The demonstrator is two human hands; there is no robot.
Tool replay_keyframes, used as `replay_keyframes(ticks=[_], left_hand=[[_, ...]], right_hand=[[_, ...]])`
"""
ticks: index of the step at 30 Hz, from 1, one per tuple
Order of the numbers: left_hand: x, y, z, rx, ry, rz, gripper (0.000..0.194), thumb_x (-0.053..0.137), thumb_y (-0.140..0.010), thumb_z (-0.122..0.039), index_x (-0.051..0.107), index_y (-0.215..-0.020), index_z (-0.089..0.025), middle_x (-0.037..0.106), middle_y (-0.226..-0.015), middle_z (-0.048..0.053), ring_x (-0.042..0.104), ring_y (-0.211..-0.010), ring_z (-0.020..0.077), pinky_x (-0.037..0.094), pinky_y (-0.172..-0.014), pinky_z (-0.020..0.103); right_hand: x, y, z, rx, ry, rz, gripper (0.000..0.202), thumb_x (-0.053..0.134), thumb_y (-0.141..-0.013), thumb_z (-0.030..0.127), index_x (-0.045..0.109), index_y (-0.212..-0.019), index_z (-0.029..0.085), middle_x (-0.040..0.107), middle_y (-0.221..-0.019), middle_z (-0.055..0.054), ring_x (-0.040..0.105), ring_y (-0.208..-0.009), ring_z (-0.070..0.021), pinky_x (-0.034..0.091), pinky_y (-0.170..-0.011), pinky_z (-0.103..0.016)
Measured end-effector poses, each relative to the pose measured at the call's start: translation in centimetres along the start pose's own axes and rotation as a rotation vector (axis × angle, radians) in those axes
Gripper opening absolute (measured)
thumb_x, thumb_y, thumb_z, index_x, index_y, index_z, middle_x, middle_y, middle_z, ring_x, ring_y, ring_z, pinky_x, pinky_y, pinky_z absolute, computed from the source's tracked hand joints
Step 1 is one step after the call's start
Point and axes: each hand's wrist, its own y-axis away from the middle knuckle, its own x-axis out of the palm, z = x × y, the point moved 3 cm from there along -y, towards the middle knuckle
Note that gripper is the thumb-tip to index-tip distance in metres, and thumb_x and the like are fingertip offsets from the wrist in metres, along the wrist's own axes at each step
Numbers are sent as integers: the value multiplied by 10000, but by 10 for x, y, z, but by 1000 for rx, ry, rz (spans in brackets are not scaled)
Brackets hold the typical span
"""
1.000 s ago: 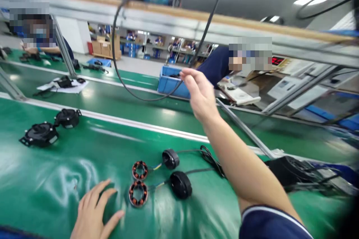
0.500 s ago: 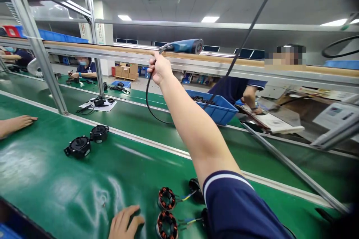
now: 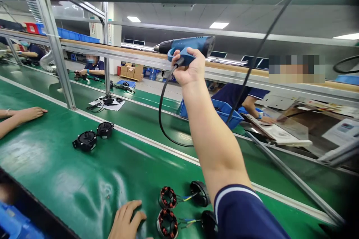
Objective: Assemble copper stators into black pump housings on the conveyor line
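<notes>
My right hand is raised over the bench at the shelf rail, its fingers wrapped round the handle of a blue heat gun whose nozzle points left. A black cable hangs from the handle. My left hand lies on the green mat at the bottom, fingers spread, holding nothing. Right of it are two copper-wound stators, joined by coloured wires to black round housings.
Two black motor parts sit on the mat at left, near another person's hand. A metal post and rail cross the view. A blue bin stands beyond, near a co-worker's arm.
My right hand has gone from the cable end of the heat gun to its handle, and the gun is now lifted off the shelf. The view has shifted slightly.
</notes>
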Motion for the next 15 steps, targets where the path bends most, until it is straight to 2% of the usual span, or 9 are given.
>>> replay_keyframes(ticks=[2,3,5,7,8,10,11,13,15], left_hand=[[-14,-4,-4,27,48,39,441,686,-843,-684,703,-1052,-297,715,-1248,72,699,-1113,259,624,-883,348],[-20,-6,-6,12,73,61,432,690,-851,-663,695,-1067,-288,701,-1268,81,688,-1134,264,622,-898,359],[-31,-9,-11,-60,124,113,390,683,-882,-609,683,-1082,-274,670,-1308,96,655,-1186,279,608,-947,398],[-36,-11,-16,-132,181,172,379,661,-903,-594,677,-1088,-264,642,-1337,106,620,-1229,298,582,-999,449],[-36,-10,-18,-165,209,201,383,651,-910,-596,676,-1095,-261,627,-1353,111,602,-1250,308,566,-1022,475],[-35,-7,-22,-214,260,246,405,646,-910,-606,674,-1116,-259,600,-1381,119,571,-1281,326,535,-1055,514],[-35,-5,-22,-229,281,259,415,651,-905,-609,673,-1130,-261,589,-1392,121,560,-1291,333,522,-1065,527],[-36,-5,-19,-246,315,258,438,659,-898,-611,667,-1176,-272,572,-1409,122,551,-1300,337,505,-1075,537],[-45,-14,-7,-255,316,207,483,654,-896,-624,645,-1242,-288,565,-1418,125,547,-1307,339,489,-1078,545]], right_hand=[[6,31,2,70,-31,-19,243,496,-974,364,555,-800,205,589,-805,-1,615,-715,-89,559,-625,-201],[6,53,4,110,-24,-18,269,459,-992,366,583,-818,202,588,-801,-2,599,-692,-83,551,-615,-194],[1,102,10,208,39,-12,416,383,-1026,461,645,-858,186,578,-800,-13,564,-652,-87,556,-608,-224],[-14,151,22,231,174,-13,489,409,-1010,543,688,-843,178,560,-795,-27,550,-629,-107,597,-647,-293],[-24,174,29,233,253,-9,444,495,-970,550,707,-838,183,557,-801,-34,548,-628,-118,621,-694,-337],[-48,218,43,255,400,-6,317,733,-809,526,749,-888,219,566,-853,-45,542,-634,-136,642,-810,-423],[-63,240,50,289,479,-22,335,795,-744,526,765,-933,250,574,-888,-50,527,-619,-139,638,-859,-456],[-97,282,65,369,636,-95,400,811,-702,529,763,-1052,343,589,-954,-61,516,-596,-160,607,-935,-503],[-136,323,82,464,767,-154,491,817,-642,558,736,-1111,438,583,-931,-70,534,-577,-211,579,-960,-555]])
